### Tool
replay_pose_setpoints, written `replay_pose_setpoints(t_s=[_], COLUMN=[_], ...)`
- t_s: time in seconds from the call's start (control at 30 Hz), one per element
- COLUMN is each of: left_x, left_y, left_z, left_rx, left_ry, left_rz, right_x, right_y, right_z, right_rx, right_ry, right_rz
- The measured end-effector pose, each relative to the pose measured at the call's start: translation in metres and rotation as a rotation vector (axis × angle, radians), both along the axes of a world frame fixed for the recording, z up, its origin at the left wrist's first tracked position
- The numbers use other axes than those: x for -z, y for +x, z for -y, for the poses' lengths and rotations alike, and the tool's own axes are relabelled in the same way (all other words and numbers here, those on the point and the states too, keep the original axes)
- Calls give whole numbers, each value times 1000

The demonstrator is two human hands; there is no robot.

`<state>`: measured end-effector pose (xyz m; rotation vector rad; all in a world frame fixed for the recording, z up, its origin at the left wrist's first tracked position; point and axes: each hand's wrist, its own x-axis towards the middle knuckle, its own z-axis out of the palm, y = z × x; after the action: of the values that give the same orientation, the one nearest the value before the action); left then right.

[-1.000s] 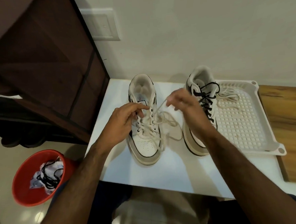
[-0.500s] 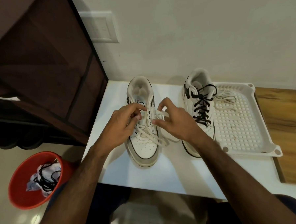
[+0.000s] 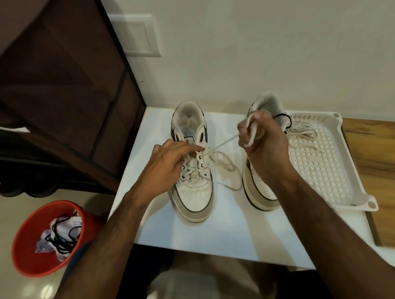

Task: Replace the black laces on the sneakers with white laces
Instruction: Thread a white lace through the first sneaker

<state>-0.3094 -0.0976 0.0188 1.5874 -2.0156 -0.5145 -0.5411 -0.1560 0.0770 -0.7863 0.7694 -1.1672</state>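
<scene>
Two white sneakers stand on a white table (image 3: pixel 230 223). The left sneaker (image 3: pixel 194 195) has a white lace (image 3: pixel 224 164) partly threaded through its lower eyelets. My left hand (image 3: pixel 170 164) rests on its tongue, fingers curled at the upper eyelets, with the lace running out from under the fingertips. My right hand (image 3: pixel 264 146) is raised over the right sneaker (image 3: pixel 260 191) and grips the lace's free end, pulling it taut to the right. A slack loop lies between the shoes. The right sneaker's black lace (image 3: pixel 281 115) shows only behind my hand.
A white perforated tray (image 3: pixel 325 165) holding another white lace (image 3: pixel 303 130) sits at the right. A red bin (image 3: pixel 30 256) with a black lace and paper stands on the floor at left. A dark cabinet (image 3: pixel 63 87) rises at left; the wall is close behind.
My right hand has lifted up and to the right from the left sneaker's eyelets, drawing the white lace taut. The left hand stayed on the tongue.
</scene>
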Motion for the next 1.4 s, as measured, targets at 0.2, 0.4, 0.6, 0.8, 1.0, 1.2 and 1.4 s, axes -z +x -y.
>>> replay_pose_setpoints(t_s=[0.2, 0.4, 0.6, 0.8, 1.0, 1.2, 1.4], left_x=[4, 1, 1, 0, -14, -30, -20], left_y=[6, 3, 2, 3, 8, -9, -38], left_z=[3, 1, 1, 1, -3, -12, -14], left_rx=[58, 60, 50, 44, 54, 101, 47], left_ry=[-24, -26, -33, -19, -52, -298, -226], left_rz=[-26, -31, -51, -43, -2, 285, 612], right_x=[16, 34, 16, 21, 14, 17, 19], right_y=[9, 21, 4, 5, 5, 1, 3], right_z=[-10, -12, 3, 2, 6, 14, 22], right_rx=[-267, -332, 85, 34, -123, -82, -43], right_ry=[-248, -564, -186, 43, 27, 92, 57], right_rz=[-1018, -1419, -415, -340, -510, -373, -297])
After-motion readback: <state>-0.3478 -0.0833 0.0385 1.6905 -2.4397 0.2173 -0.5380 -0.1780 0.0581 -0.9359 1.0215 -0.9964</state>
